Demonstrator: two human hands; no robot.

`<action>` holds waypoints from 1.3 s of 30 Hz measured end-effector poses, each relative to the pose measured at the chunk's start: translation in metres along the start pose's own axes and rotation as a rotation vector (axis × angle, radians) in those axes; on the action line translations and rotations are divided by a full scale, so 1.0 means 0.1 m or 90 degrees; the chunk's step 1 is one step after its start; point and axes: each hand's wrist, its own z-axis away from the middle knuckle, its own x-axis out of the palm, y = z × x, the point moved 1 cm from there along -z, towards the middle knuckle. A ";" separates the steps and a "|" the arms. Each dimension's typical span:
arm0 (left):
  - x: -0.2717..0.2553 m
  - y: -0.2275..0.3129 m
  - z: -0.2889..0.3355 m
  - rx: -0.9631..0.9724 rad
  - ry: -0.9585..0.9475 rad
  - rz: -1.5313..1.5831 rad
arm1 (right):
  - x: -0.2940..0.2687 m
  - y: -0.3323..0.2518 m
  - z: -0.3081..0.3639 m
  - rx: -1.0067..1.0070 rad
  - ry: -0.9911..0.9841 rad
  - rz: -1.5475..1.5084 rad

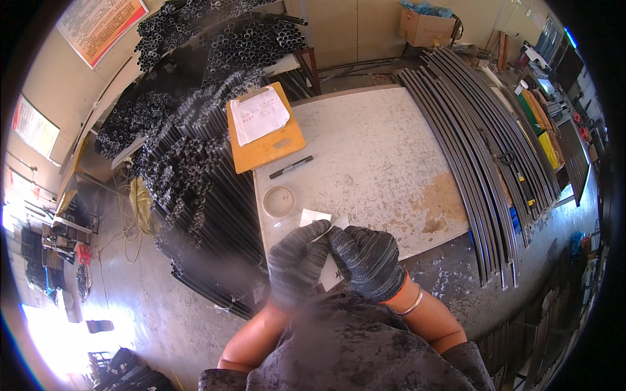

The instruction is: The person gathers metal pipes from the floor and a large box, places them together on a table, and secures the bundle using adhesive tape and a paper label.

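Note:
Both my hands wear dark grey striped knit gloves and meet at the near edge of the pale worktable (365, 143). My left hand (298, 260) is closed, its thumb and fingers pinched together. My right hand (368, 260) is closed too, its fingertips against the left ones. Between them is a white slip of paper (315, 217); part shows beyond the fingers and part below, the middle hidden by the gloves. Left of it lies a clear round tape roll (279, 201). Farther off rest a dark marker pen (291, 167) and an orange-brown clipboard (280, 140) with a written sheet (259, 116).
Stacked dark metal tubes (215, 215) fill the left side, their ends facing me. Long metal bars (456, 156) lie across the table's right side, with a yellow-and-black tool (525, 189) on them. A cardboard box (425, 27) stands at the back.

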 end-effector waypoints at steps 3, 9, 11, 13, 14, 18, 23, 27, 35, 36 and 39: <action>-0.03 -0.02 -0.02 0.014 -0.007 -0.038 | 0.02 0.03 -0.01 0.003 0.010 -0.052; -0.11 0.02 -0.08 0.228 -0.063 -0.244 | 0.14 0.04 0.01 0.166 0.083 -0.269; -0.11 0.02 -0.06 0.246 -0.065 -0.246 | 0.08 0.04 0.00 0.211 0.017 -0.278; -0.09 0.09 -0.02 0.202 -0.053 -0.217 | 0.13 0.08 -0.01 0.093 0.094 -0.217; -0.08 0.12 0.01 0.149 -0.039 -0.184 | 0.15 0.09 -0.01 0.035 0.132 -0.186; -0.12 0.01 0.00 0.336 -0.010 -0.241 | 0.16 0.11 0.05 0.017 0.148 -0.193; -0.15 -0.02 0.06 0.335 -0.020 -0.222 | 0.22 0.12 0.05 0.009 0.181 -0.290; -0.24 0.04 0.00 0.182 -0.186 -0.042 | 0.32 0.23 0.19 -0.014 0.186 -0.252; -0.31 0.17 -0.14 0.084 -0.306 -0.094 | 0.33 0.18 0.30 -0.014 0.057 -0.136; -0.31 0.17 -0.15 0.179 -0.302 -0.160 | 0.35 0.20 0.31 0.003 0.025 -0.140; -0.30 0.23 -0.15 0.327 -0.292 -0.280 | 0.28 0.14 0.23 -0.025 0.087 -0.155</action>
